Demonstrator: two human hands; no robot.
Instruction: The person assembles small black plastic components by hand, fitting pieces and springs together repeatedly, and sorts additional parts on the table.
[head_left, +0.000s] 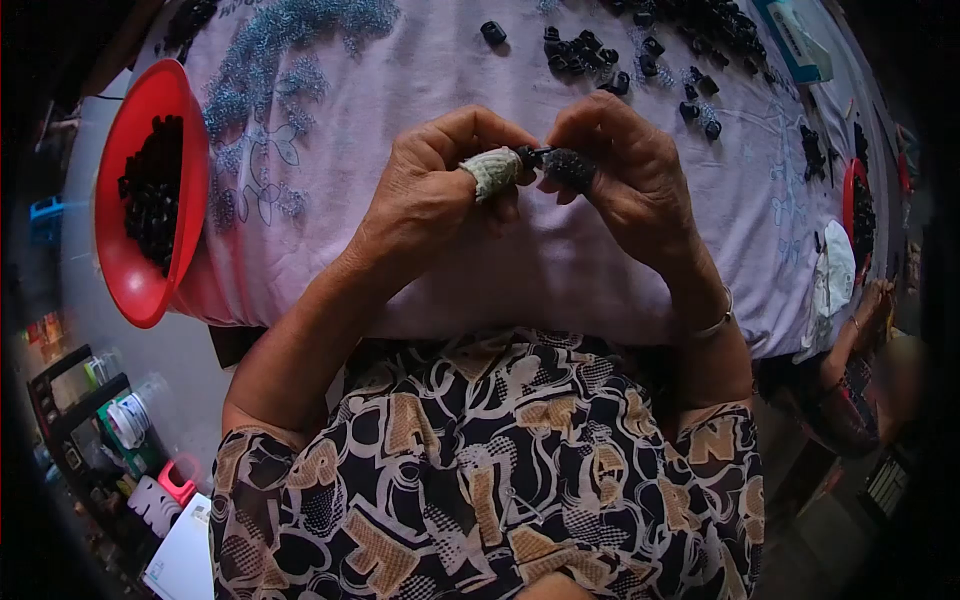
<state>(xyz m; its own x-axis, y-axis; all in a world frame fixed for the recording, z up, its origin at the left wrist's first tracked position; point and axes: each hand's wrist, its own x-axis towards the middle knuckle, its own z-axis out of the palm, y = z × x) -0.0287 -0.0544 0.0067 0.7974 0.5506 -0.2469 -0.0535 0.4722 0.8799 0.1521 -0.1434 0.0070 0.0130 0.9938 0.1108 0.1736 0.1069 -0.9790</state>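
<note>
Between my two hands, over the table, is a small black plastic piece (537, 156), mostly hidden by fingers. My left hand (432, 168) pinches it from the left with thumb and forefinger; a whitish cloth wrap (491, 174) covers the thumb. From the other side my right hand (632, 172) is closed on the same piece, its thumb wound in a dark wrap (570, 171). Beyond the hands lie loose black plastic pieces (580, 55), with a single black piece (493, 34) set apart from them.
A red bowl (192, 165) of black pieces sits at the left of the cloth-covered table (420, 80). A larger heap (725, 30) spreads at the far right, beside a light-blue packet (800, 45). Right of me are a white bag (832, 270), another red bowl (849, 205) and another person's arm (845, 345).
</note>
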